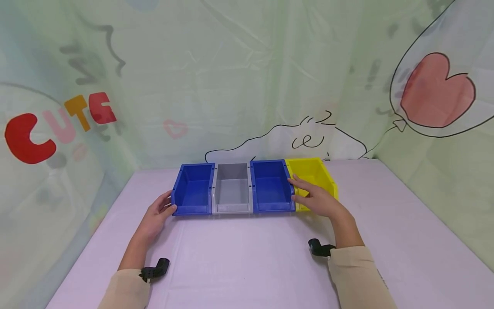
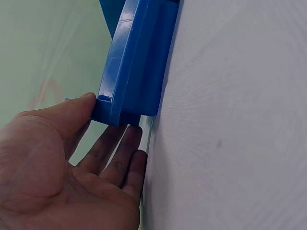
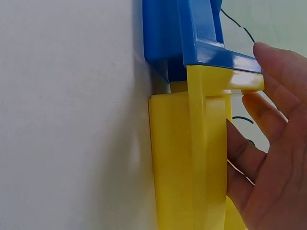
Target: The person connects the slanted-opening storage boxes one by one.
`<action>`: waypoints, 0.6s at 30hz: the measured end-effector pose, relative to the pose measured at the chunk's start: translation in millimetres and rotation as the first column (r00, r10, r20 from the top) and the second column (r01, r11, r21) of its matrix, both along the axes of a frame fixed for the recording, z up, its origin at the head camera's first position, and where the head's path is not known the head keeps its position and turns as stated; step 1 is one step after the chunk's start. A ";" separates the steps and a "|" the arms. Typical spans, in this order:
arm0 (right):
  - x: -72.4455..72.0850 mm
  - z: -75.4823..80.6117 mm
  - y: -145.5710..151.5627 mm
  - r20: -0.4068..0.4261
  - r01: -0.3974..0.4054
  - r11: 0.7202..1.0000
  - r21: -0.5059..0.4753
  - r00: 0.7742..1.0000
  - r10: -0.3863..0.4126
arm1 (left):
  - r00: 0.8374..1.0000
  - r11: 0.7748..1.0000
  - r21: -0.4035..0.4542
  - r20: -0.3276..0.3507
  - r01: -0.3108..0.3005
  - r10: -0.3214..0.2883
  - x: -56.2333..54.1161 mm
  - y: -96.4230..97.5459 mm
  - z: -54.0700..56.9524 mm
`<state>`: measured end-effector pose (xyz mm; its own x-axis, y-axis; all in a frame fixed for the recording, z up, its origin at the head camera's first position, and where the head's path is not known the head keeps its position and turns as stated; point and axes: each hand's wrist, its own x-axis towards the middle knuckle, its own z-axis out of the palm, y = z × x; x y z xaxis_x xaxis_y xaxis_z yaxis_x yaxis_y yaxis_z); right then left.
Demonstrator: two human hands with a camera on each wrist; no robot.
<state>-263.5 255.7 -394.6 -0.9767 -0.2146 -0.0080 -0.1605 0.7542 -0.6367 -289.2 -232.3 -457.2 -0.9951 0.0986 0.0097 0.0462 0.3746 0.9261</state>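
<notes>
Four-colour-block row: a left blue bin (image 1: 194, 193), a grey bin (image 1: 232, 191), a second blue bin (image 1: 272, 189) and a yellow bin (image 1: 314, 171) stand side by side. My left hand (image 1: 155, 216) is at the outer front corner of the left blue bin. In the left wrist view its thumb (image 2: 79, 110) touches the rim's end, with the other fingertips beside the bin's side. My right hand (image 1: 320, 199) reaches over the yellow bin, fairly straight fingers at the wall it shares with the second blue bin. In the right wrist view the thumb (image 3: 276, 60) meets the blue rim.
The bins stand toward the back of a table with a pale cloth (image 1: 239, 257). Behind and beside it hang printed curtains (image 1: 231, 86) with letters, a balloon and hearts. A small black camera sits on each wrist, by the beige sleeves (image 1: 355, 274).
</notes>
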 end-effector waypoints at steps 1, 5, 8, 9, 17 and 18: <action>-0.6 -0.5 -0.4 0.003 -0.001 1.000 -0.002 1.000 0.001 | 1.000 1.000 -0.001 0.000 -0.001 0.001 0.6 -0.7 -0.4; -3.6 -3.8 -2.7 -0.004 -0.006 1.000 -0.027 1.000 0.006 | 1.000 1.000 -0.014 0.008 -0.012 0.012 3.3 -3.4 -0.4; -6.4 -7.2 -3.3 -0.029 -0.013 0.998 -0.062 1.000 0.011 | 1.000 1.000 -0.017 0.008 -0.021 0.021 4.5 -4.9 0.0; -7.3 -8.5 -3.3 -0.040 -0.016 0.997 -0.074 0.999 0.013 | 1.000 1.000 -0.009 0.006 -0.023 0.023 4.7 -5.2 -0.1; -12.0 -16.6 -0.8 -0.086 -0.019 0.992 -0.126 0.996 0.008 | 0.999 0.999 0.007 0.019 -0.035 0.035 6.3 -5.4 1.0; -12.1 -16.5 -0.6 -0.089 -0.016 0.992 -0.128 0.996 0.005 | 0.999 0.999 0.007 0.024 -0.041 0.041 6.2 -4.9 1.3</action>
<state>-275.6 255.1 -411.1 -0.9700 -0.2185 0.1066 -0.2279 0.6650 -0.7112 -283.0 -237.2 -455.9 -0.9982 0.0581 -0.0135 0.0089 0.3684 0.9296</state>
